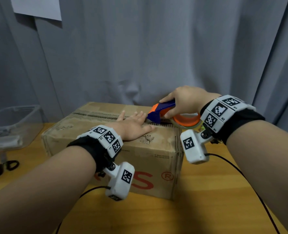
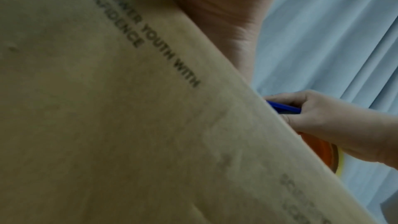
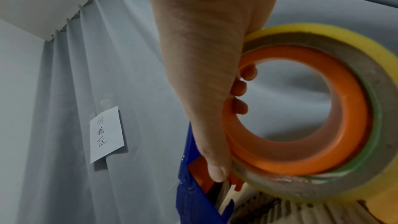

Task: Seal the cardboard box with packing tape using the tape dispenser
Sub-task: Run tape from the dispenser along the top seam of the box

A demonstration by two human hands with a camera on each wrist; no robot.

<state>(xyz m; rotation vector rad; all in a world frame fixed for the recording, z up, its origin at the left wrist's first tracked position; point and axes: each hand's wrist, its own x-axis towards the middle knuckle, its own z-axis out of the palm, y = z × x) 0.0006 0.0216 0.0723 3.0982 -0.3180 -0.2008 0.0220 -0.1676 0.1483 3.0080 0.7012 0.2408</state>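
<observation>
Box: the cardboard box [image 1: 112,149] is set on the wooden table [image 1: 207,200], centre of the scene, flaps down. Its top seam runs left to right. The board is judged stiff but worn; torn facing along the seam may give tape a poor bond.
Box hold: the box is best steadied from above, beside the seam, not on it.
Tape dispenser: the blue and orange tape dispenser [image 1: 163,110] is placed on the seam at the right part of the box top, its nose pointing left. It is judged light and rigid.
Dispenser hold: a grip through the orange ring and over the blue body is judged secure.
Tape roll: the tape roll [image 3: 353,91] sits around the orange ring. Its surface is judged slick, and the free end sticky.
Left hand: the left hand [image 1: 133,127] lies flat on the box top, fingers straight, just left of the dispenser nose.
Right hand: the right hand [image 1: 183,102] is wrapped round the dispenser; its fingertips [image 3: 240,88] are hooked inside the ring.
</observation>
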